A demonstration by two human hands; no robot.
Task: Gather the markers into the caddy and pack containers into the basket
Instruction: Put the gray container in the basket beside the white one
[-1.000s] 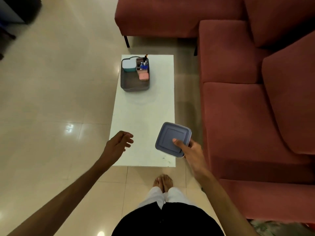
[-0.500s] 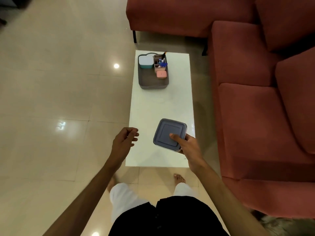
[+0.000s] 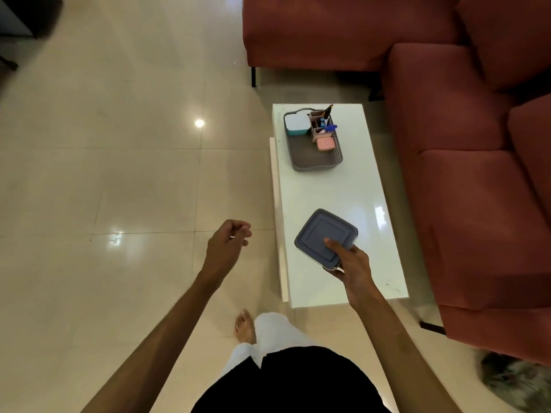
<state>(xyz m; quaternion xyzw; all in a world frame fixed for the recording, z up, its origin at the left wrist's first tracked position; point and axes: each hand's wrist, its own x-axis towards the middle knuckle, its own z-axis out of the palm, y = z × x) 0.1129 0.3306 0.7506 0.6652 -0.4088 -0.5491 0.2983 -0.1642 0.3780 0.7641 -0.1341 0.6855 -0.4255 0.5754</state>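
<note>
My right hand (image 3: 353,263) grips a square container with a grey-blue lid (image 3: 323,236), thumb on top, above the near half of the white table (image 3: 337,192). At the table's far end stands a grey basket (image 3: 310,156). Inside it are a white-lidded teal container (image 3: 296,124), a small pink container (image 3: 324,143) and a pink caddy (image 3: 320,126) with several markers (image 3: 328,110) sticking up. My left hand (image 3: 228,247) hangs over the floor left of the table, fingers loosely curled, holding nothing.
A red sofa (image 3: 477,189) runs along the table's right side and behind its far end. Glossy beige tiled floor (image 3: 119,174) spreads to the left. My legs and a bare foot (image 3: 245,326) are near the table's front left corner.
I have stepped to the left, so the table now sits further right in view. My right hand still carries the grey-blue container; my left hand has drifted off the table's edge over the floor.
</note>
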